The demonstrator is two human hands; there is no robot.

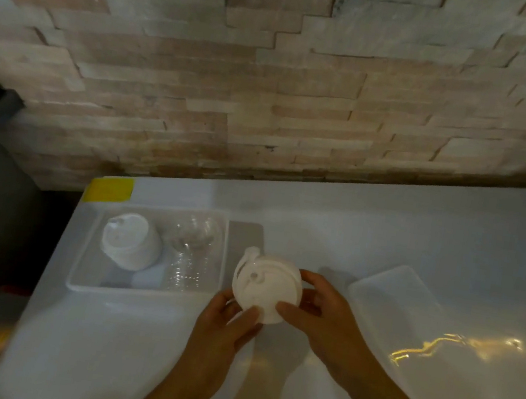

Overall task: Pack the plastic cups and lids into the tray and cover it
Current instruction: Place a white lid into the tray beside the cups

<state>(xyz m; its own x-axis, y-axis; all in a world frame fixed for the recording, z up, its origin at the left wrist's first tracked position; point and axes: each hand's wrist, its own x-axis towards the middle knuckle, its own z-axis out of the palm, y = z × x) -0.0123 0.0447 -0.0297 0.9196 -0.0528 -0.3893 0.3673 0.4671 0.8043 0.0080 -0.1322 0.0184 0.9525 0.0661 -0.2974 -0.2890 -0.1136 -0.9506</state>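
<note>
A stack of white plastic lids [265,282] is held just right of the clear tray [82,275], above the white table. My left hand [227,324] grips the stack from below and in front. My right hand [324,309] holds its right side. Inside the tray a white stack of cups [130,245] lies on the left, and clear plastic cups [192,250] lie on the right. The translucent tray cover [408,307] lies flat on the table to the right of my hands.
A yellow label [109,189] sits at the table's far left corner. A stone-tile wall [271,82] rises right behind the table. A grey flat mat [246,236] lies beside the tray. Dark floor and furniture lie off the left edge.
</note>
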